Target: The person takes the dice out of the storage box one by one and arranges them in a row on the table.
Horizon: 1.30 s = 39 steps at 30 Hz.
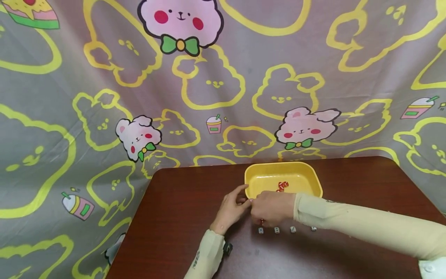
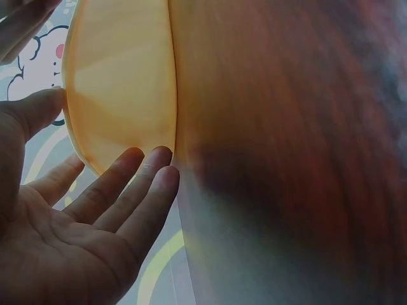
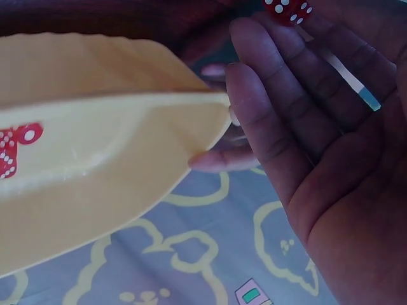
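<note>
A yellow tray [image 1: 256,166] stands on the table with several red dice [image 1: 283,186] in it. My left hand [image 1: 230,209] is at the tray's near left corner; in the left wrist view its thumb and fairly straight fingers touch the rim and outer wall. In front of the tray, my right hand [image 1: 273,207] reaches down. A red die [image 3: 289,9] is at its fingertips, held between thumb and index finger, though the thumb is mostly hidden. Just below that hand, several white dice [image 1: 277,230] lie in a row on the table.
The dark reddish-brown table [image 1: 181,217] ends at a hanging grey cloth [image 1: 244,93] printed with cartoon rabbits. My right forearm crosses above the tray's near right corner and the table. A small black object [image 1: 227,248] is at my left wrist.
</note>
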Available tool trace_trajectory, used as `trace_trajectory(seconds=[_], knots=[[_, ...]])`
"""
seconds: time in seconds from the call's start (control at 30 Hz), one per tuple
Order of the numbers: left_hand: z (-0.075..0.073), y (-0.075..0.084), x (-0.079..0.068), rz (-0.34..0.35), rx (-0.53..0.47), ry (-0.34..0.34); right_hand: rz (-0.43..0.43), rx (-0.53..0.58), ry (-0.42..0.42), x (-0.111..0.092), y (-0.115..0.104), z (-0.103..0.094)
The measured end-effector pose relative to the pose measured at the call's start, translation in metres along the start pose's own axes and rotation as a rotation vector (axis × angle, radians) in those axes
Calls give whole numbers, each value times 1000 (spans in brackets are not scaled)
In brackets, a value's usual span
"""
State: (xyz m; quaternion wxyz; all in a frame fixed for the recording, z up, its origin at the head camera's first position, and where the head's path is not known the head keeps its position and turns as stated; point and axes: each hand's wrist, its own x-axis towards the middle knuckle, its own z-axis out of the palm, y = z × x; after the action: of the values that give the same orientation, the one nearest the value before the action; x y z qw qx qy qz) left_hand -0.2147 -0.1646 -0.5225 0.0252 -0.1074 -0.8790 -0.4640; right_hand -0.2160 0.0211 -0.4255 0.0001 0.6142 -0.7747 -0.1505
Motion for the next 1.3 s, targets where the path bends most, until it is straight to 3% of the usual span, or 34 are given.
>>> trace_trajectory(seconds=[0.23,0.57,1.3], knots=[[-1,1,-1,14,-9,-7,-12,-27,-21,2,-10,4],[-2,3,-3,-25,-7,-26,-76,-24,-42,8,-23,17],[-2,3,-1,-17,8,-19,-178,-54,70,14,-37,36]])
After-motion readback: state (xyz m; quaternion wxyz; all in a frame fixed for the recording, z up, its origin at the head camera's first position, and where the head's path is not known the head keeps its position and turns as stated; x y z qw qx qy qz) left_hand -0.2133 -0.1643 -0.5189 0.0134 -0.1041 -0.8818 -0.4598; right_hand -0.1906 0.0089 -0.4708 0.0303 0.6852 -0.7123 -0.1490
